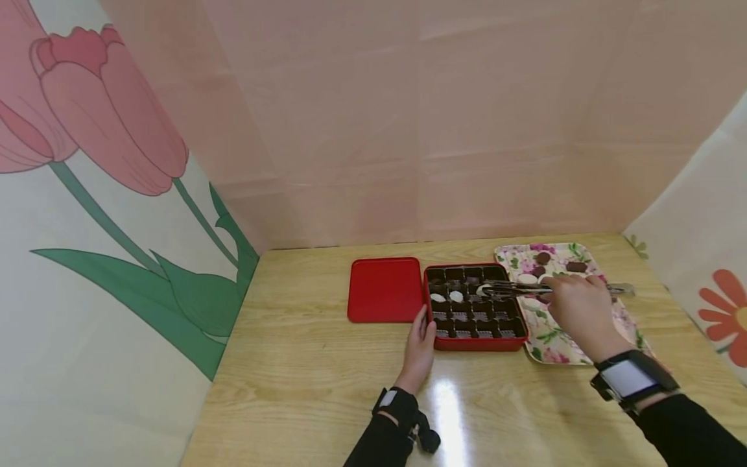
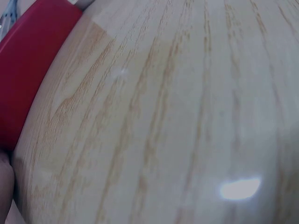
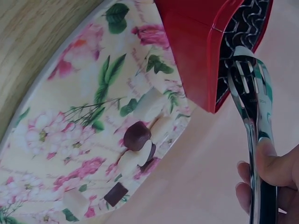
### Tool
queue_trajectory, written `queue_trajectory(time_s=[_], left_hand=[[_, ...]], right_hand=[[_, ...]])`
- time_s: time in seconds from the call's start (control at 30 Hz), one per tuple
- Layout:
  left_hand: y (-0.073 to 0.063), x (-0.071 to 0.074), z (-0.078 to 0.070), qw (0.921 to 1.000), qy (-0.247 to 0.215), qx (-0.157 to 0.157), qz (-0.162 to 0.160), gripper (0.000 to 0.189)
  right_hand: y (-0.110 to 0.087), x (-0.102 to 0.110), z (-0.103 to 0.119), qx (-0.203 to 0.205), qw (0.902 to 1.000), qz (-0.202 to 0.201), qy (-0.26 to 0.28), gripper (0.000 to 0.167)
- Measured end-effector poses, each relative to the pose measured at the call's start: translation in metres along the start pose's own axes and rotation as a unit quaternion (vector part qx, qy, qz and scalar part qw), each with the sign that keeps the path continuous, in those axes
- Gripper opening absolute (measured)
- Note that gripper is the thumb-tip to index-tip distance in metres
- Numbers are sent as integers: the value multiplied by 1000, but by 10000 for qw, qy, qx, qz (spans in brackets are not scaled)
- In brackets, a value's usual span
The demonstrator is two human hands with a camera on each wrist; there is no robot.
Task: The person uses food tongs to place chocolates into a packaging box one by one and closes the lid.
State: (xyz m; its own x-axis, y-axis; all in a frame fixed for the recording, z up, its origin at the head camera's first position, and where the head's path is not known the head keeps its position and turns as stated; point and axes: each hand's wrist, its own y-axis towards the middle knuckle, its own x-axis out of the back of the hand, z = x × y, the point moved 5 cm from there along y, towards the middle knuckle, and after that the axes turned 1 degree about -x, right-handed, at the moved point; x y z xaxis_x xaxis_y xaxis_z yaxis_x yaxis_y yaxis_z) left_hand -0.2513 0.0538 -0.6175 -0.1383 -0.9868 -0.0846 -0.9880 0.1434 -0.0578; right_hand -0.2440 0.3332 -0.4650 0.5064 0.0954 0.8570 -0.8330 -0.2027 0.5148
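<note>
My right hand grips metal tongs, whose slotted heads reach over the red box. A white chocolate is between the tong tips, above a compartment. The box has a dark divided insert, with two white chocolates in its left compartments. My left hand rests against the box's front left corner, fingers extended along its side. In the left wrist view only a bit of that hand shows beside the red wall.
Right of the box lies a floral tray bearing several dark chocolates and white chocolates. A red lid lies flat left of the box. Cloth backdrops stand behind and beside the wooden table.
</note>
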Motion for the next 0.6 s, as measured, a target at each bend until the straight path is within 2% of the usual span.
queue_trajectory(time_s=[0.13, 0.3, 0.6], left_hand=[[0, 0, -1, 10000, -10, -30, 0, 49], [0, -1, 0, 9999, -121, -80, 19, 51], [-2, -1, -1, 9998, -100, -194, 23, 51]], right_hand=[[7, -2, 8, 194, 9998, -45, -45, 27], [12, -5, 16, 442, 9989, -60, -156, 19], [16, -5, 19, 445, 9987, -49, -243, 24]])
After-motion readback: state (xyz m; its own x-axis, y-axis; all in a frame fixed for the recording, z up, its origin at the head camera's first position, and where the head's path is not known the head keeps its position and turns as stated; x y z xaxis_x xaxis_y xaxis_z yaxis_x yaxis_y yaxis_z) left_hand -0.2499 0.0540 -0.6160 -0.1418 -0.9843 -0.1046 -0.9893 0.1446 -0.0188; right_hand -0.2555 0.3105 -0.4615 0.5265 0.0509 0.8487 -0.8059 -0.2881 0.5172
